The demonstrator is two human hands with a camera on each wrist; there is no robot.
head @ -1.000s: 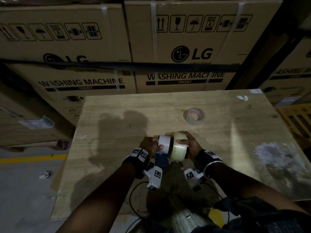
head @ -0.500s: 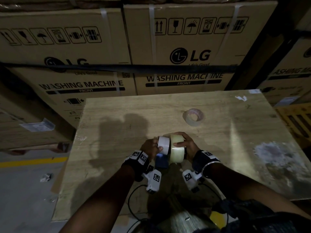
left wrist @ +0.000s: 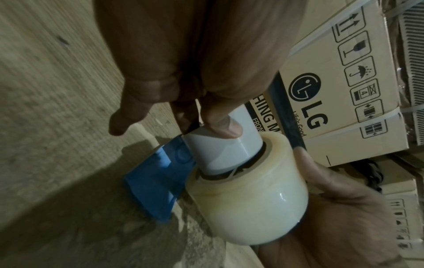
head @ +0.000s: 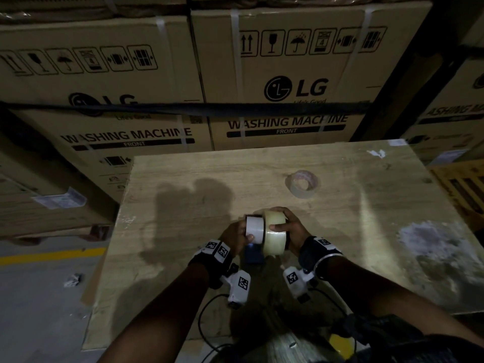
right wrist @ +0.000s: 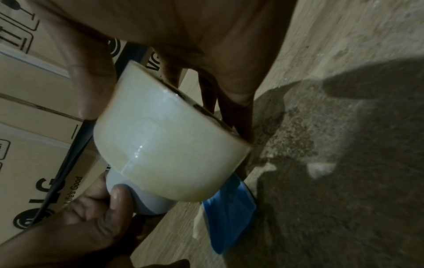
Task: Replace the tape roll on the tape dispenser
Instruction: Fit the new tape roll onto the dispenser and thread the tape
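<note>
Over the near middle of the wooden table, my left hand grips the white cylindrical hub of the tape dispenser; its blue body hangs below. My right hand holds a full roll of clear tape, thumb across its front. The hub enters the roll's core from the left, and the blue body shows beside it. In the right wrist view the roll fills the middle, with the hub and blue body behind it.
A nearly used-up tape roll lies on the table further back and to the right. Stacked LG washing machine cartons stand behind the table. A yellow pallet is at the right, the concrete floor at the left.
Both hands have stayed at the same spot; the clear roll has slid a little further over the white hub, and my right thumb now lies across the roll's front.
</note>
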